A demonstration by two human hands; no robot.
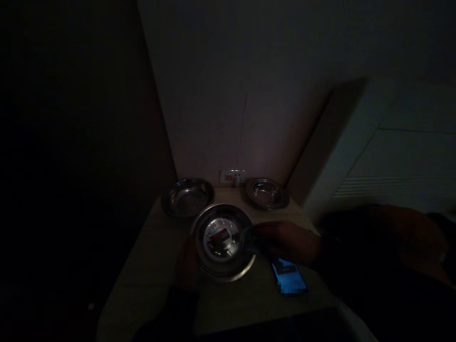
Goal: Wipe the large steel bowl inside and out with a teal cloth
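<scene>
A shiny steel basin (221,274) with a sloping wall and a dark red label (220,236) at its bottom rests on the wooden tabletop. At its left rim, my left hand (187,263) is closed on the edge, its fingers mostly lost in the dark. My right hand (287,240) reaches in from the right over the basin's right rim. Its fingers close on a dark bluish cloth (251,240), which lies against the inner wall; blur and dim light hide its outline. Below the right hand lies a phone (290,278) with its screen lit blue.
Another steel basin (187,199) stands at the back left of the table (142,270), and a stack of smaller steel bowls (268,194) at the back right. A wall socket (233,176) with a plug is behind them. A pale panel (342,128) rises at right.
</scene>
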